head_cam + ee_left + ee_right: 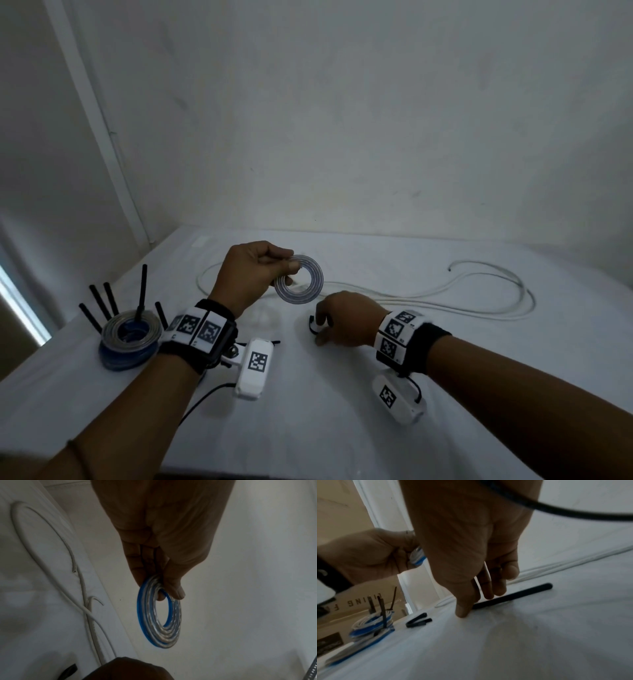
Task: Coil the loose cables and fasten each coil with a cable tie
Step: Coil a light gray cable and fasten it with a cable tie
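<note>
White cloth-covered table (342, 394) below, a long loose white cable (479, 301) looping across its far side. At the left edge, a stack of blue-and-clear coils (128, 342) bristling with black ties. Left hand (253, 270) pinches a small clear-and-blue flat coil (298, 283) aloft. Right hand (346, 317), fingers curled down, touches a black cable tie (513, 596) lying on the cloth.
</note>
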